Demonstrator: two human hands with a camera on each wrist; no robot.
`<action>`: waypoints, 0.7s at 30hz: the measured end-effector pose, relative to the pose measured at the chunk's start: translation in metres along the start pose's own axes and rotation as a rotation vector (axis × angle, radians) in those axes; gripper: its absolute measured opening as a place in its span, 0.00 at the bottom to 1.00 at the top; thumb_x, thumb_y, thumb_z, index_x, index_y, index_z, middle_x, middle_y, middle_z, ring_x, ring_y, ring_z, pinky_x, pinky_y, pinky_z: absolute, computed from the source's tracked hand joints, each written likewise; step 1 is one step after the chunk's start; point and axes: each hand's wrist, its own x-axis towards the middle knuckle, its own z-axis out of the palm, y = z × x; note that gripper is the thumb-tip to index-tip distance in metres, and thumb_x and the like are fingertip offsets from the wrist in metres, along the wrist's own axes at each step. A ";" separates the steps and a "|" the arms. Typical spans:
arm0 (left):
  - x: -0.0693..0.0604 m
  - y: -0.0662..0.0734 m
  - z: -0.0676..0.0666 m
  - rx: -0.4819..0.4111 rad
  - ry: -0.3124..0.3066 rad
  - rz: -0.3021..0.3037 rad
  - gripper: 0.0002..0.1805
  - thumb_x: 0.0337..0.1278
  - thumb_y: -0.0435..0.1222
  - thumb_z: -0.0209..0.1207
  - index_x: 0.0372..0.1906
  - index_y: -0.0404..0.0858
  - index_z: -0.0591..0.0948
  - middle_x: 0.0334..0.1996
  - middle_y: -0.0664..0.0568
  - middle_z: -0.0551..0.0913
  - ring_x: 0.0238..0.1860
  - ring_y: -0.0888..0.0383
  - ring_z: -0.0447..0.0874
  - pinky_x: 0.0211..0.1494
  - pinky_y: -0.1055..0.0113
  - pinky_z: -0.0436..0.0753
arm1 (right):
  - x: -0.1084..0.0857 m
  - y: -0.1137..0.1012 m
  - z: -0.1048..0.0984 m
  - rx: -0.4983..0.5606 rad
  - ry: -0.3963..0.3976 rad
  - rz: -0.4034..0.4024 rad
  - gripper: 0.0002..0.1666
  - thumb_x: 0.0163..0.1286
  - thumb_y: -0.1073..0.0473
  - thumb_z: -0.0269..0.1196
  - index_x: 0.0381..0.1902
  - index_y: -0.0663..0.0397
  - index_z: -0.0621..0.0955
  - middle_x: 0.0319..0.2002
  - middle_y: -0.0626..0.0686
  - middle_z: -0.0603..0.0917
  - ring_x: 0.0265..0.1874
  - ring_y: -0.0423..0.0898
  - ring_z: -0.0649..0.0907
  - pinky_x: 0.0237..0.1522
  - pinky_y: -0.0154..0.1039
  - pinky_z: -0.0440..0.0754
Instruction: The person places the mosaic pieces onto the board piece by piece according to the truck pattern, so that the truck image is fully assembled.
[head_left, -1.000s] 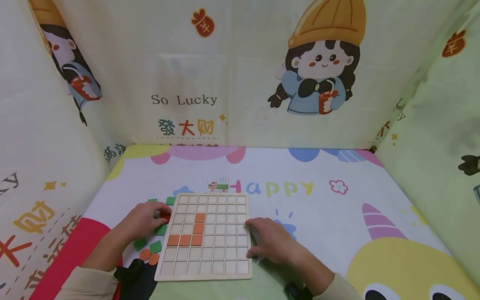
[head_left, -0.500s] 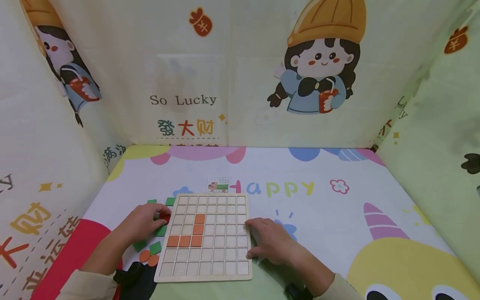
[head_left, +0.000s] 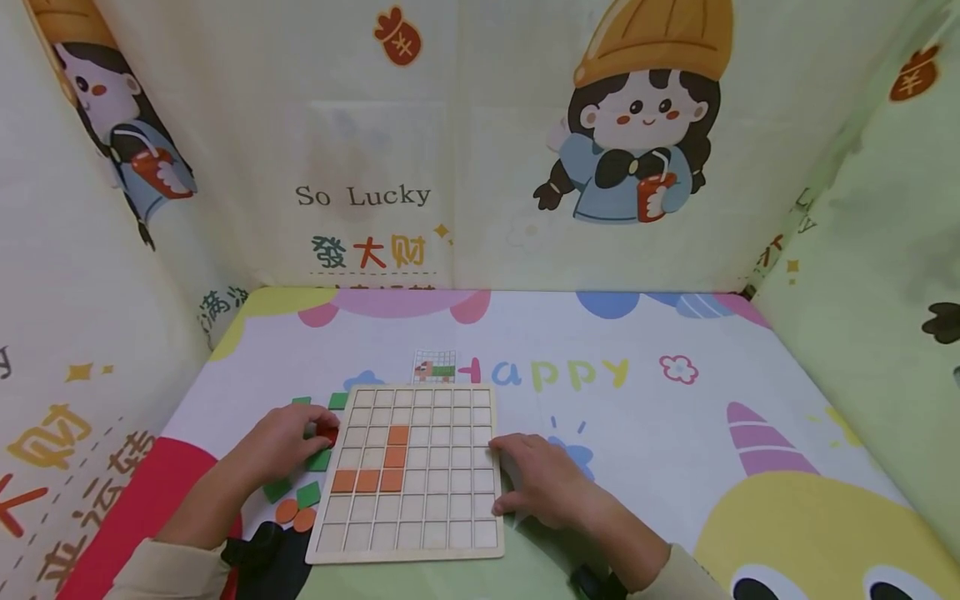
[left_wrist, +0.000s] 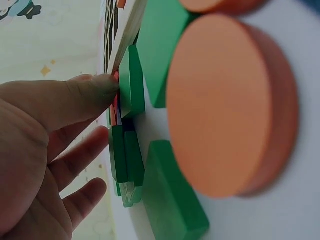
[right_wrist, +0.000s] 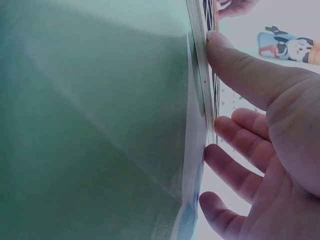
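Wooden board (head_left: 448, 483), "So Lucky" lettering (head_left: 363, 197), "Happy" (head_left: 542, 374)

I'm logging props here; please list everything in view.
Tablecloth: one, white printed, lower half
Grid board: one, pale, on tablecloth
Orange squares: five, orange, on board
Orange discs: two, orange, left of board
Green tiles: five-plus, green, left of board
Red piece: one visible, red, left of board
Picture card: one, multicoloured, behind board
Fabric walls: three, cream, around tablecloth
Wrist gear: two, black, beside sleeves
Sleeves: two, beige, lower edge
Left hand: one, bare, at red piece
Right hand: one, bare, at board's right edge
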 end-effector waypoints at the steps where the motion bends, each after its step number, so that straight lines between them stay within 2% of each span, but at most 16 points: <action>1: 0.000 0.000 0.000 0.006 0.004 0.008 0.18 0.54 0.30 0.70 0.51 0.36 0.84 0.46 0.44 0.81 0.48 0.43 0.74 0.35 0.60 0.86 | 0.000 0.000 0.000 0.001 -0.001 0.001 0.44 0.54 0.47 0.77 0.65 0.53 0.74 0.63 0.53 0.77 0.62 0.55 0.75 0.60 0.58 0.71; 11: 0.004 -0.005 0.000 0.067 0.059 0.031 0.18 0.46 0.35 0.76 0.44 0.36 0.84 0.34 0.53 0.80 0.39 0.52 0.74 0.37 0.60 0.85 | 0.000 -0.002 0.000 -0.007 -0.011 0.009 0.44 0.55 0.47 0.77 0.66 0.53 0.73 0.63 0.53 0.77 0.62 0.56 0.74 0.61 0.57 0.71; 15: 0.004 -0.005 0.001 0.084 0.075 0.035 0.19 0.46 0.35 0.76 0.44 0.35 0.85 0.35 0.51 0.80 0.41 0.49 0.74 0.38 0.58 0.85 | 0.001 -0.001 -0.001 -0.007 -0.012 0.009 0.44 0.55 0.47 0.77 0.65 0.53 0.73 0.63 0.54 0.77 0.62 0.56 0.74 0.61 0.58 0.71; 21: 0.002 -0.005 0.001 0.042 0.045 0.032 0.21 0.46 0.31 0.75 0.49 0.35 0.85 0.42 0.48 0.81 0.47 0.46 0.74 0.41 0.55 0.86 | 0.000 -0.001 -0.001 -0.006 0.000 -0.002 0.43 0.54 0.47 0.77 0.65 0.54 0.74 0.62 0.54 0.78 0.62 0.56 0.75 0.60 0.58 0.71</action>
